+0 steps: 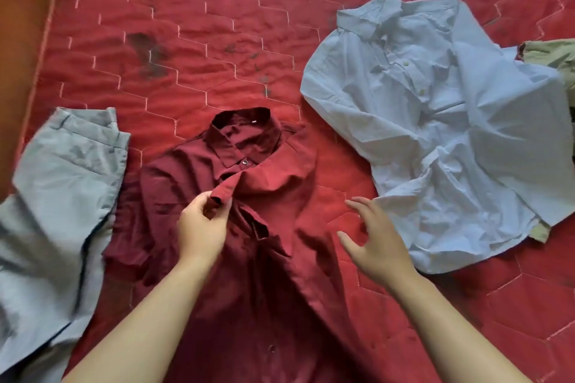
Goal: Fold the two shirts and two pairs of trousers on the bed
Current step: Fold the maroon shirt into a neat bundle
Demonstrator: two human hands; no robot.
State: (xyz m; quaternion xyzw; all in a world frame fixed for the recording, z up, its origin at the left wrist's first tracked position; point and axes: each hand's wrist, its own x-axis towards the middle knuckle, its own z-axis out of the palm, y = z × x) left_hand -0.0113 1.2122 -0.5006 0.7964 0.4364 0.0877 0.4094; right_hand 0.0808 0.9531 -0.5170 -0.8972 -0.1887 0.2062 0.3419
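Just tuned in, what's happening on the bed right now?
A person is working on the maroon shirt, which lies collar-up in the middle of the red quilt. The left hand pinches the shirt's front placket in a grip; the right hand hovers open just above the shirt's right edge. The blue shirt lies crumpled to the right, grey trousers to the left. A bit of khaki cloth peeks from under the blue shirt. Nothing looks folded yet.

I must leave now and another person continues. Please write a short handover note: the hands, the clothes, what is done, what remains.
Left hand: fingers pinch the front edge of the maroon shirt, spread at centre.
Right hand: open, holds nothing, above the shirt's right side.
Light blue shirt: crumpled, far right.
Grey trousers: left, unfolded.
Khaki garment: mostly hidden under the blue shirt.
Done: nothing folded.
Left: all four.
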